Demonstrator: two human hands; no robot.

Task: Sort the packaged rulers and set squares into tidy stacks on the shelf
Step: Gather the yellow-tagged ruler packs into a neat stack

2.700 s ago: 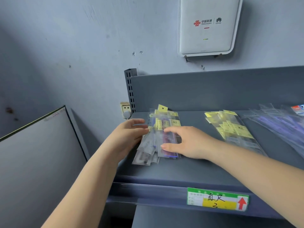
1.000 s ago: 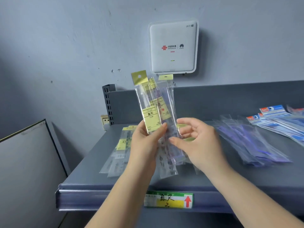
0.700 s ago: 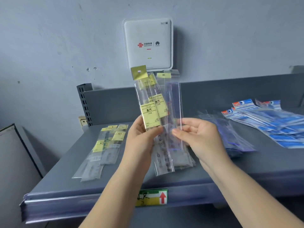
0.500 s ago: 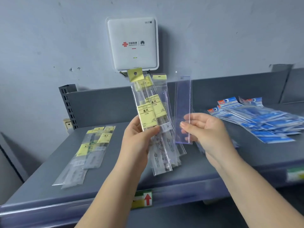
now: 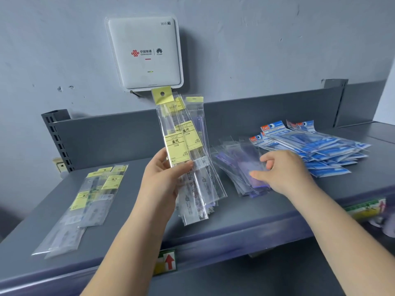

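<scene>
While raised above grey shelf (image 5: 267,212): left hand (image 5: 162,180), thumb and fingers pinching upright fan of packaged rulers (image 5: 186,150) | right hand (image 5: 284,170) reaching palm-down, fingers loosely curled, touching purple-tinted stack (image 5: 241,167).

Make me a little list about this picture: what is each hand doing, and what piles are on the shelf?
left hand: grips a fanned bundle of clear plastic ruler packets with yellow labels, held upright above the shelf
right hand: fingers on the top purple-tinted clear packet of the middle pile
left pile: yellow-labelled clear ruler packets lying flat
right pile: blue packets with red-and-blue headers, fanned out
surface: grey metal shelf
wall: white square WiFi box
</scene>
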